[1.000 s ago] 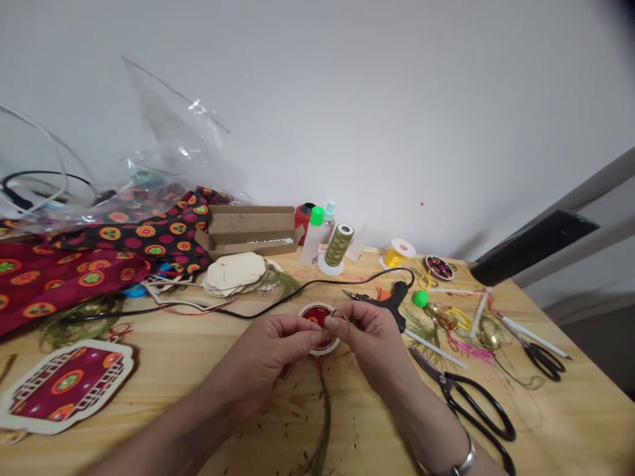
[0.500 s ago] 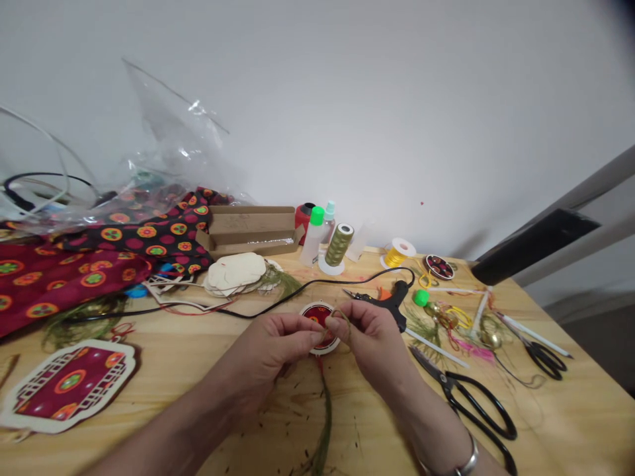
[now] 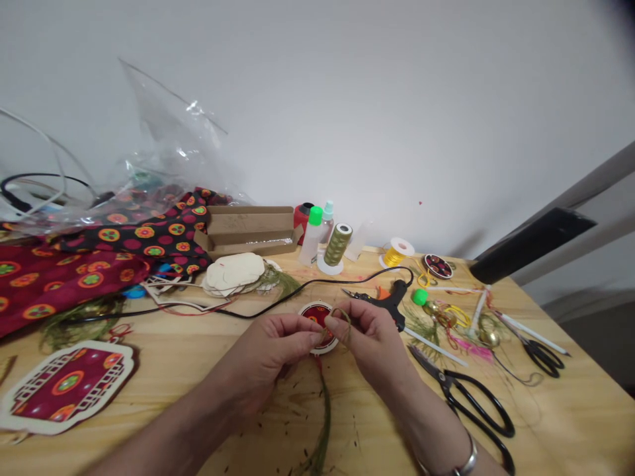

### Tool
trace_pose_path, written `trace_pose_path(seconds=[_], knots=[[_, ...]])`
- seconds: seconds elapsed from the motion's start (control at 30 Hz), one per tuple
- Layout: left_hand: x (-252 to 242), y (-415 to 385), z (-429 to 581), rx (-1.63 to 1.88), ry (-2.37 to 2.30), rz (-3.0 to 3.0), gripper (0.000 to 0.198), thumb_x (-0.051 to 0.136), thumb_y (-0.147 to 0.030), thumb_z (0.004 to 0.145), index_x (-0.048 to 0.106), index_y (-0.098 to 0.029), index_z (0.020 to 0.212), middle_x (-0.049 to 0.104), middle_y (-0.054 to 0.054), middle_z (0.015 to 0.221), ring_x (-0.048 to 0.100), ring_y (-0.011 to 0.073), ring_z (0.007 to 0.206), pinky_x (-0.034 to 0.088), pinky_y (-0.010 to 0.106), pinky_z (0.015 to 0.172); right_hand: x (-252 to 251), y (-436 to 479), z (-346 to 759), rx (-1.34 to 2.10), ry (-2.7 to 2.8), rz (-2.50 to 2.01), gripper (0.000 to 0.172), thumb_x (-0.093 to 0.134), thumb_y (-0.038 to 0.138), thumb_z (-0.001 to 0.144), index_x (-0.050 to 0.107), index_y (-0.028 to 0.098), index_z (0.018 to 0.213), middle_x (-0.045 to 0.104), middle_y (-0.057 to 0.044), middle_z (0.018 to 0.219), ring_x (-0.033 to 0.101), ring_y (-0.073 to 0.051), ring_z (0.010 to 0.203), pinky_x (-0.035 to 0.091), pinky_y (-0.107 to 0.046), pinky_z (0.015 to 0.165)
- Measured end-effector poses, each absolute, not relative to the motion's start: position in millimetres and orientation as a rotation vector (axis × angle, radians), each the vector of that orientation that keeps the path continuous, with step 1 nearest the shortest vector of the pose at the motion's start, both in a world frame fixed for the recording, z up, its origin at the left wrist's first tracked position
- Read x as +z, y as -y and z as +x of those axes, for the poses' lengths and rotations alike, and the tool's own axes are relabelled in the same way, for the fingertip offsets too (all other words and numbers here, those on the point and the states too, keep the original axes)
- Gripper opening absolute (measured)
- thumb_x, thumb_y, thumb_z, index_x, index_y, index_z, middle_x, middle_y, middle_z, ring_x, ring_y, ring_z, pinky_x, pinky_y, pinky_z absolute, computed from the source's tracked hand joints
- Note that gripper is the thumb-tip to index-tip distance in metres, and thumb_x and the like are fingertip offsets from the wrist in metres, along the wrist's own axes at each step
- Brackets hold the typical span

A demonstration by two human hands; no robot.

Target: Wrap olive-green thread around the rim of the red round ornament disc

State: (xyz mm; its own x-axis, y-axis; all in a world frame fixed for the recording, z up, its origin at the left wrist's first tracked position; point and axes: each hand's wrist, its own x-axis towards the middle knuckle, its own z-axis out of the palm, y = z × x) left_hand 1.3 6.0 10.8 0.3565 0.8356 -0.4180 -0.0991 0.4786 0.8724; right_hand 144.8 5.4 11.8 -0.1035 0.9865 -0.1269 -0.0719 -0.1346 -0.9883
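Note:
My left hand (image 3: 278, 347) and my right hand (image 3: 370, 337) meet over the wooden table (image 3: 198, 390), both pinched on an olive-green thread (image 3: 342, 320) that loops between the fingertips. A bundle of the same green thread (image 3: 325, 423) hangs from the hands toward me. Just behind the fingers lies a small round disc (image 3: 317, 314) covered in red patterned cloth. A silver bracelet (image 3: 469, 456) sits on my right wrist.
Big black scissors (image 3: 466, 400) lie right of my right hand, a black glue gun (image 3: 391, 301) and its cable behind it, smaller scissors (image 3: 538, 354) farther right. Thread spools (image 3: 338, 246), glue bottles (image 3: 311, 237), a cardboard box (image 3: 248, 230) and patterned fabric (image 3: 74, 271) stand at the back; a cloth-covered plaque (image 3: 67, 385) lies left.
Both hands stay in place; the fingers shift slightly as they work the green thread loop. Nothing else moved.

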Motion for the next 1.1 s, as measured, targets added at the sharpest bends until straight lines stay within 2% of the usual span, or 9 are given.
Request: trace_pose_path(seconds=[0.17, 0.33, 0.53, 0.8, 0.9, 1.0, 1.1], knots=[[9, -5, 1, 0.725, -1.040, 0.901, 0.016, 0.065, -0.028, 0.067, 0.070, -0.013, 0.071, 0.043, -0.006, 0.045, 0.020, 0.0045, 0.040, 0.008, 0.023, 0.041, 10, -6, 146, 1.421, 1.196, -1.207, 0.020, 0.066, 0.032, 0.064, 0.055, 0.015, 0.062, 0.055, 0.001, 0.058, 0.048, -0.011, 0.055, 0.040, -0.024, 0.056], [8, -6, 0, 0.717, -1.050, 0.943, 0.020, 0.064, -0.031, 0.067, 0.070, -0.013, 0.073, 0.034, -0.008, 0.040, 0.019, 0.0050, 0.040, 0.009, 0.023, 0.041, 9, -8, 147, 1.406, 1.252, -1.251, 0.021, 0.065, 0.032, 0.063, 0.054, 0.015, 0.062, 0.052, 0.002, 0.058, 0.044, -0.009, 0.054, 0.037, -0.022, 0.053], [8, -6, 0, 0.740, -1.089, 0.979, 0.020, 0.065, -0.031, 0.065, 0.071, -0.015, 0.074, 0.034, -0.009, 0.039, 0.020, 0.0048, 0.039, 0.011, 0.021, 0.040, 7, -10, 150, 1.352, 1.366, -1.296, 0.017, 0.061, 0.028, 0.068, 0.056, 0.014, 0.059, 0.051, 0.002, 0.056, 0.043, -0.009, 0.052, 0.036, -0.021, 0.052], [9, -7, 3, 0.756, -1.111, 0.967, 0.014, 0.066, -0.029, 0.063, 0.071, -0.016, 0.067, 0.036, -0.010, 0.036, 0.022, 0.0040, 0.036, 0.015, 0.020, 0.039, 0, -6, 152, 0.872, 1.697, -1.397, 0.013, 0.054, 0.016, 0.074, 0.056, 0.016, 0.061, 0.052, 0.002, 0.059, 0.044, -0.010, 0.057, 0.034, -0.020, 0.053], [7, -8, 2, 0.740, -1.129, 0.979, 0.018, 0.067, -0.033, 0.063, 0.071, -0.016, 0.067, 0.037, -0.010, 0.036, 0.023, 0.0043, 0.036, 0.016, 0.020, 0.040, -1, -7, 153, 0.815, 1.759, -1.390, 0.015, 0.052, 0.015, 0.076, 0.054, 0.017, 0.062, 0.052, 0.003, 0.060, 0.044, -0.010, 0.058, 0.034, -0.020, 0.054], [3, -9, 2, 0.748, -1.139, 0.967, 0.019, 0.068, -0.034, 0.063, 0.070, -0.016, 0.069, 0.046, -0.008, 0.040, 0.033, 0.0055, 0.038, 0.021, 0.019, 0.041, -1, -8, 155, 0.842, 1.755, -1.405, 0.016, 0.049, 0.018, 0.079, 0.054, 0.017, 0.064, 0.054, 0.002, 0.062, 0.046, -0.011, 0.059, 0.035, -0.021, 0.055], [0, -10, 0, 0.790, -1.080, 0.982, 0.016, 0.067, -0.031, 0.065, 0.071, -0.016, 0.070, 0.064, -0.001, 0.061, 0.054, 0.0112, 0.058, 0.038, 0.021, 0.056, 0, -10, 156, 0.888, 1.723, -1.413, 0.017, 0.049, 0.021, 0.079, 0.054, 0.017, 0.064, 0.054, 0.001, 0.062, 0.046, -0.011, 0.059, 0.036, -0.021, 0.056]])
